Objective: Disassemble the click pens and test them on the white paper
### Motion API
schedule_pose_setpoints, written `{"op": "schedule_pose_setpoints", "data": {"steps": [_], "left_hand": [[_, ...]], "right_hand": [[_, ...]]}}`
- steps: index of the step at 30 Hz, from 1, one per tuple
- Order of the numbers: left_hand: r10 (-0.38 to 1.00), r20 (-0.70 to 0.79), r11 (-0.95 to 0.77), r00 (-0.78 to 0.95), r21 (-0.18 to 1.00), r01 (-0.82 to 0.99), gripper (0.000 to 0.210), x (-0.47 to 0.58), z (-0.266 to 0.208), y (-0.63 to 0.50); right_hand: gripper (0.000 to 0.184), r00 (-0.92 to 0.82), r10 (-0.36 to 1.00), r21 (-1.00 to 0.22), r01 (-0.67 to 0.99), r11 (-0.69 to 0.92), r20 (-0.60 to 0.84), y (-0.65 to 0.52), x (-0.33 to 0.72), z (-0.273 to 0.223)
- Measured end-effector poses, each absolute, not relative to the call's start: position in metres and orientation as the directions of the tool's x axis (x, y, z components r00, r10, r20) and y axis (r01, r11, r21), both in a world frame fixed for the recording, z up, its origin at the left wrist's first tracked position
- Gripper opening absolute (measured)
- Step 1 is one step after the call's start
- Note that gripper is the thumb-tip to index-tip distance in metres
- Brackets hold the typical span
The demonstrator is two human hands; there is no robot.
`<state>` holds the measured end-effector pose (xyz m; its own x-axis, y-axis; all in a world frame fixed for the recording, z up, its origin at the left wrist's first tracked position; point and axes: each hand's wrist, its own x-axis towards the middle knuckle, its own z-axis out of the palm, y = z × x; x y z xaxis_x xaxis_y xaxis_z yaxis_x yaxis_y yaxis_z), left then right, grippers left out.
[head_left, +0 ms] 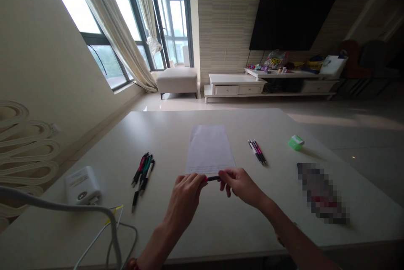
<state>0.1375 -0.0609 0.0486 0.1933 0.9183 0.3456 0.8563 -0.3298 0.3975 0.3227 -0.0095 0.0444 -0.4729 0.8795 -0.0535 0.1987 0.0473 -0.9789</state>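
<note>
A black pen (213,178), pinkish-red at its left end, is held nearly level.

One held pen (213,178), three pens on the right (260,153), at least four overlapping pens on the left (145,173), exact number unclear; one paper sheet (208,148), one green box (296,142), one bench (246,223), one television (293,19), one ottoman (177,80).

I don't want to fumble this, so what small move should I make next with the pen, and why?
Perhaps twist the pen gently with your right hand while your left hand steadies it, since your hands pinch it from opposite ends, with its black part showing between them.
</note>
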Motion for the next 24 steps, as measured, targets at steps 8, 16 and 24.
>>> {"op": "schedule_pose_setpoints", "data": {"steps": [8,16,24], "left_hand": [[0.917,0.351,-0.321,0.189,0.37,0.872,0.017,0.138,0.049,-0.06],[0.92,0.344,-0.317,0.188,0.372,0.872,0.016,0.137,0.046,-0.061],[0.925,0.335,-0.31,0.18,0.391,0.866,0.016,0.137,0.043,-0.06]], "right_hand": [[0.039,-0.453,0.89,-0.995,0.103,-0.012,-0.058,-0.009,0.315,0.036],[0.038,-0.448,0.893,-0.998,0.057,-0.025,-0.048,-0.008,0.313,0.035],[0.037,-0.444,0.893,-0.997,0.057,-0.048,-0.069,-0.007,0.312,0.032]]}}
